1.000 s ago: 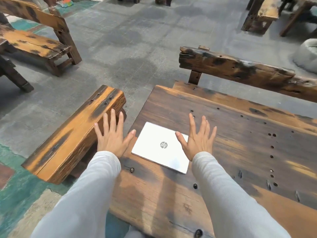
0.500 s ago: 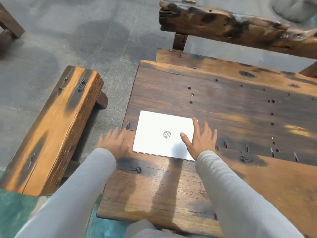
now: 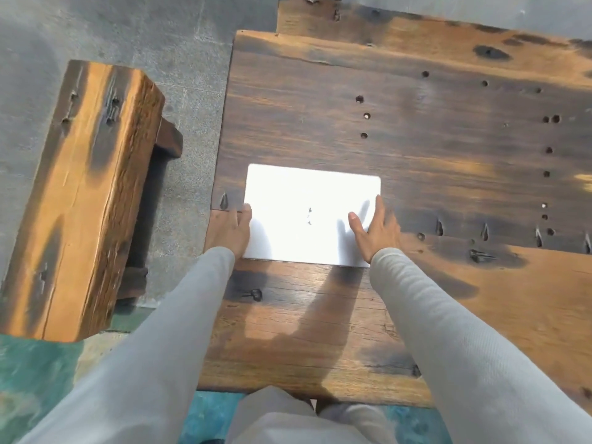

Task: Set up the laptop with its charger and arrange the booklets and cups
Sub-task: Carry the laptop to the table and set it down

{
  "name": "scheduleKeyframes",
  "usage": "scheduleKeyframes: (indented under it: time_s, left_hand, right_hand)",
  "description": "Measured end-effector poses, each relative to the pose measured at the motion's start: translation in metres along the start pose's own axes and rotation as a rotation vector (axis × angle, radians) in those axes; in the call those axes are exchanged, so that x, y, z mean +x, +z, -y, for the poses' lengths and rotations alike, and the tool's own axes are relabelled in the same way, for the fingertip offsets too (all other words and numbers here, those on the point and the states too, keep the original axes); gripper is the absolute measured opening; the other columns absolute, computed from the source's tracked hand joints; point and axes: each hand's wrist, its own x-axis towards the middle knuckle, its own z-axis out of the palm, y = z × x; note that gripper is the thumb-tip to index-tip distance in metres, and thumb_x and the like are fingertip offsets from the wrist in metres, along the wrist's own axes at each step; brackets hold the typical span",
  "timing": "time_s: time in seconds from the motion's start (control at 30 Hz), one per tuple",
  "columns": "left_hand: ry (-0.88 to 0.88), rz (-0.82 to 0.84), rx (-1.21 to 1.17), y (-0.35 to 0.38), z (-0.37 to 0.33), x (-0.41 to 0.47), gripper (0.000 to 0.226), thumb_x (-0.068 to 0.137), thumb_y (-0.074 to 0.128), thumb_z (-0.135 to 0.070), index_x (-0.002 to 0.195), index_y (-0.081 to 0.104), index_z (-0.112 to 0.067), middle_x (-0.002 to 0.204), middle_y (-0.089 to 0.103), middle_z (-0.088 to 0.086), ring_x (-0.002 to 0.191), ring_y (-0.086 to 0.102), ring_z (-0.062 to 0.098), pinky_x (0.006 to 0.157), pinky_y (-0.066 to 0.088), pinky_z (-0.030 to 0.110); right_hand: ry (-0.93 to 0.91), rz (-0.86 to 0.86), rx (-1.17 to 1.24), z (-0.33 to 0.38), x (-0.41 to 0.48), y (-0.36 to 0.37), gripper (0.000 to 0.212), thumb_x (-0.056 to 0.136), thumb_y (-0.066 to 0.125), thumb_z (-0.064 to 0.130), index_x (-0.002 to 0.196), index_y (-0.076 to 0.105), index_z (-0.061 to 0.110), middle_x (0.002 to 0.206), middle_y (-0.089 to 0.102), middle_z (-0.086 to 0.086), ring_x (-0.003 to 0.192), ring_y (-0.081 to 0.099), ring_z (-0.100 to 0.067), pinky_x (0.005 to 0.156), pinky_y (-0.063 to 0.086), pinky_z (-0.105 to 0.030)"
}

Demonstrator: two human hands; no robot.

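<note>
A closed white laptop (image 3: pixel 307 190) lies flat on the dark wooden table (image 3: pixel 448 149), close to its left front corner; glare washes out the lid. My left hand (image 3: pixel 232 230) is pressed against the laptop's left edge, fingers curled at the side. My right hand (image 3: pixel 376 227) clasps the right edge, with the thumb resting on the lid and the fingers along the side. Both arms wear light grey sleeves. No charger, booklets or cups are in view.
A thick wooden bench (image 3: pixel 83 193) stands left of the table across a narrow gap of grey floor (image 3: pixel 192 91). Another plank (image 3: pixel 416 24) runs along the table's far edge. Nail holes and metal spikes (image 3: pixel 485 232) dot the tabletop to the right.
My view has tilted down over the table. Both hands came down from hovering spread above the laptop and now grip its left and right edges.
</note>
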Motion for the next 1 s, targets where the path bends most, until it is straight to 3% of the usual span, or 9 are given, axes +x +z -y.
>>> scheduleKeyframes:
  time_s: [0.13, 0.33, 0.43, 0.57, 0.63, 0.7, 0.77, 0.87, 1.0]
  left_hand:
    - [-0.104, 0.015, -0.092, 0.014, -0.014, 0.005, 0.065, 0.101, 0.028, -0.057, 0.15, 0.036, -0.016, 0.154, 0.039, 0.016, 0.139, 0.039, 0.034, 0.109, 0.03, 0.039]
    - [-0.19, -0.065, -0.307, 0.018, -0.02, 0.013, 0.065, 0.098, 0.046, -0.049, 0.153, 0.034, -0.017, 0.154, 0.042, 0.005, 0.138, 0.042, 0.026, 0.11, 0.032, 0.036]
    - [-0.26, -0.05, -0.463, 0.018, -0.018, 0.023, 0.052, 0.097, 0.049, -0.037, 0.145, 0.044, -0.017, 0.146, 0.048, 0.006, 0.123, 0.048, 0.024, 0.108, 0.037, 0.038]
    - [-0.336, -0.059, -0.528, 0.019, -0.014, 0.032, 0.034, 0.092, 0.057, -0.02, 0.125, 0.06, -0.011, 0.13, 0.06, 0.012, 0.121, 0.055, 0.033, 0.107, 0.043, 0.045]
    - [-0.366, -0.062, -0.592, 0.022, -0.01, 0.032, 0.025, 0.09, 0.059, -0.013, 0.114, 0.064, -0.007, 0.118, 0.064, 0.008, 0.116, 0.058, 0.03, 0.106, 0.045, 0.045]
    - [-0.392, -0.063, -0.643, 0.025, -0.006, 0.031, 0.002, 0.086, 0.062, -0.011, 0.087, 0.064, -0.011, 0.091, 0.063, -0.001, 0.093, 0.06, 0.025, 0.088, 0.053, 0.039]
    - [-0.385, -0.044, -0.711, 0.026, -0.003, 0.029, 0.013, 0.085, 0.066, -0.012, 0.074, 0.06, -0.017, 0.079, 0.061, -0.006, 0.075, 0.058, 0.018, 0.068, 0.048, 0.029]
    - [-0.37, 0.045, -0.756, 0.025, 0.003, 0.017, 0.005, 0.087, 0.068, -0.017, 0.092, 0.066, -0.018, 0.087, 0.066, -0.005, 0.076, 0.061, 0.015, 0.065, 0.047, 0.028]
    - [-0.311, 0.104, -0.745, 0.022, 0.011, 0.0, 0.024, 0.092, 0.064, -0.022, 0.116, 0.066, -0.016, 0.102, 0.072, 0.003, 0.091, 0.067, 0.026, 0.08, 0.056, 0.041]
  right_hand:
    - [0.107, 0.088, 0.134, 0.001, 0.013, 0.009, 0.087, 0.089, 0.043, 0.068, 0.156, 0.001, 0.032, 0.159, 0.024, -0.018, 0.142, 0.03, -0.041, 0.114, 0.029, -0.053]
    - [0.198, -0.011, 0.255, -0.001, 0.023, 0.008, 0.08, 0.082, 0.064, 0.055, 0.146, 0.032, 0.019, 0.146, 0.043, -0.016, 0.133, 0.041, -0.037, 0.11, 0.035, -0.046]
    - [0.331, -0.005, 0.421, -0.005, 0.035, -0.002, 0.071, 0.077, 0.073, 0.047, 0.135, 0.048, 0.013, 0.135, 0.056, -0.009, 0.124, 0.052, -0.032, 0.104, 0.04, -0.039]
    - [0.464, 0.045, 0.59, -0.01, 0.042, -0.011, 0.046, 0.075, 0.077, 0.042, 0.105, 0.06, 0.012, 0.112, 0.059, -0.004, 0.1, 0.055, -0.026, 0.09, 0.041, -0.034]
    - [0.48, 0.047, 0.652, -0.01, 0.044, -0.011, 0.049, 0.074, 0.079, 0.041, 0.111, 0.06, 0.015, 0.107, 0.056, -0.002, 0.096, 0.051, -0.023, 0.089, 0.039, -0.032]
    - [0.49, 0.046, 0.687, -0.008, 0.043, -0.012, 0.058, 0.073, 0.08, 0.041, 0.12, 0.06, 0.013, 0.107, 0.057, -0.002, 0.096, 0.052, -0.023, 0.087, 0.039, -0.032]
    - [0.497, 0.068, 0.685, -0.006, 0.039, -0.015, 0.059, 0.073, 0.081, 0.04, 0.12, 0.059, 0.014, 0.105, 0.058, -0.002, 0.095, 0.055, -0.025, 0.087, 0.04, -0.033]
    - [0.482, 0.057, 0.691, -0.006, 0.03, -0.019, 0.044, 0.071, 0.083, 0.034, 0.103, 0.055, 0.02, 0.086, 0.058, 0.005, 0.077, 0.054, -0.018, 0.082, 0.039, -0.031]
    - [0.493, 0.026, 0.74, -0.01, 0.008, -0.028, 0.039, 0.068, 0.086, 0.033, 0.079, 0.051, 0.019, 0.072, 0.052, 0.012, 0.065, 0.051, -0.01, 0.075, 0.04, -0.028]
